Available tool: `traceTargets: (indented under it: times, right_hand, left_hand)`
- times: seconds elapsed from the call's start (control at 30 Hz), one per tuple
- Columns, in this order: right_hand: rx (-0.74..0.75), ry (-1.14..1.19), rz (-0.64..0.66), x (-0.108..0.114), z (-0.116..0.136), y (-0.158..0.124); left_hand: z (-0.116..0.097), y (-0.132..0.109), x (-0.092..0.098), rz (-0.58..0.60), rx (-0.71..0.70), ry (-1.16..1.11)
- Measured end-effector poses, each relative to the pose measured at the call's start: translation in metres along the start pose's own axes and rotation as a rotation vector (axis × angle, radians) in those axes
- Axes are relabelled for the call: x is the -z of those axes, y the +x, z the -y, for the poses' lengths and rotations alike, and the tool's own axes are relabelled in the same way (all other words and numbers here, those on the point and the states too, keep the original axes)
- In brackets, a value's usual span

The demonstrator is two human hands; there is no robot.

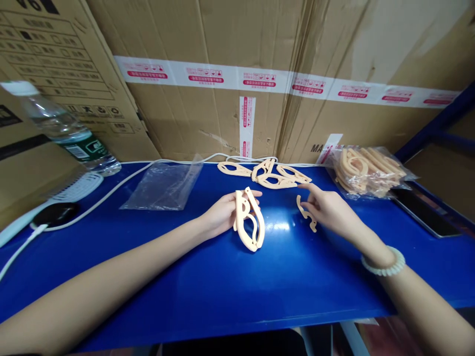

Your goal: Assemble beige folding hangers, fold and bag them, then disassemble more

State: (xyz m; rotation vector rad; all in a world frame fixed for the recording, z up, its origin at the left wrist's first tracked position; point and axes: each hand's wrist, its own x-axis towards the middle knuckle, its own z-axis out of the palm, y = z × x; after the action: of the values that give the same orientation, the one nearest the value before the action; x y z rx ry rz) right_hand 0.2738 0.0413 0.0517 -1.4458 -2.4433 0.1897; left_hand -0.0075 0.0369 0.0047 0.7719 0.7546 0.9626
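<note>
Head view, left hand: the left hand (222, 215) rests on its side on the blue surface (222, 291), near the middle; its fingers are closed round a peach plastic hanger frame (250, 222), which stands on edge with its near end touching the surface
Head view, right hand: the right hand (330, 210) hovers just right of the frame; thumb and fingers lightly pinch a small hook piece (306, 214); the index finger stretches toward the far heap; a bead bracelet (384, 262) sits on the wrist
Where the pieces lie: frame and hook piece are near each other but apart; loose hanger parts (274, 175) lie heaped just beyond them, before the cardboard boxes (222, 99); a bag of hangers (365, 170) lies far right
Around: an empty plastic bag (163, 185) far left of the heap; a water bottle (63, 128) at the far left; a white cable (111, 190) runs across the left side; a dark flat device (423, 210) at the right
Risk, hook piece: the pinch looks slight; the piece could slip and skid on the glossy surface
Risk, frame: it is gripped at one end only; it may twist in the grip, and forcing the thin plastic could snap it or nip a finger
Risk, heap: the outstretched index finger is close; a nudge may tangle or scatter the parts
Risk, cable: a wide sweep of the left forearm could snag it
</note>
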Motion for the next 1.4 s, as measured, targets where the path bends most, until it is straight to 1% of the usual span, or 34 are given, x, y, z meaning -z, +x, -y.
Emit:
traceTargets:
  times: [0.07,0.13,0.17,0.23,0.3,0.37,0.43,0.5,0.57,0.7,0.73,0.8,0.87,0.93,1.03,1.13,1.23,1.3,1.37,1.4]
  right_hand:
    - [0.268,-0.005,-0.119,-0.006,0.018,-0.006]
    - [0.546,-0.004,-0.124,-0.013,0.041,-0.013]
    - [0.652,-0.029,-0.092,-0.017,0.052,-0.016]
    - [0.788,-0.080,-0.103,-0.026,0.068,-0.022]
    - [0.848,-0.107,-0.153,-0.034,0.075,-0.024]
    - [0.857,-0.108,-0.186,-0.039,0.075,-0.023]
    - [0.835,-0.112,-0.185,-0.043,0.071,-0.022]
    - [0.805,-0.122,-0.186,-0.046,0.067,-0.020]
    - [0.778,-0.143,-0.209,-0.047,0.065,-0.019]
    - [0.722,-0.217,-0.263,-0.049,0.061,-0.018]
    - [0.699,-0.243,-0.268,-0.049,0.060,-0.018]
    - [0.649,-0.299,-0.253,-0.049,0.059,-0.018]
    - [0.611,-0.343,-0.233,-0.050,0.058,-0.018]
    - [0.607,-0.353,-0.237,-0.050,0.059,-0.018]
    - [0.644,-0.332,-0.272,-0.048,0.061,-0.018]
    - [0.691,-0.334,-0.317,-0.037,0.059,-0.019]
    - [0.660,-0.202,-0.333,-0.020,0.047,-0.018]
    - [0.598,-0.059,-0.319,-0.008,0.034,-0.015]
    - [0.564,0.021,-0.259,0.001,0.022,-0.010]
    - [0.562,0.043,-0.202,0.004,0.018,-0.008]
  left_hand:
    - [0.001,0.001,0.001,0.027,-0.001,0.012]
    - [0.002,0.001,0.002,0.053,-0.006,0.020]
    - [0.003,0.001,0.002,0.062,-0.006,0.024]
    - [0.004,0.001,0.002,0.067,-0.009,0.029]
    - [0.005,0.001,0.002,0.060,-0.024,0.028]
    - [0.006,0.000,0.002,0.061,-0.050,0.000]
    - [0.007,-0.002,0.001,0.083,-0.063,-0.026]
    - [0.010,-0.004,0.000,0.110,-0.079,0.012]
    - [0.013,-0.009,-0.003,0.126,-0.124,0.156]
    - [0.020,-0.019,-0.009,0.102,-0.283,0.530]
    - [0.021,-0.020,-0.009,0.086,-0.310,0.591]
    - [0.023,-0.022,-0.010,0.062,-0.331,0.635]
    - [0.025,-0.022,-0.009,0.052,-0.319,0.608]
    - [0.027,-0.021,-0.008,0.053,-0.302,0.554]
    - [0.028,-0.017,-0.007,0.035,-0.293,0.490]
    - [0.026,-0.013,-0.006,-0.037,-0.274,0.382]
    - [0.023,-0.010,-0.005,-0.123,-0.280,0.246]
    - [0.022,-0.010,-0.006,-0.128,-0.303,0.224]
    - [0.021,-0.011,-0.006,-0.120,-0.315,0.233]
    - [0.021,-0.012,-0.007,-0.121,-0.314,0.230]
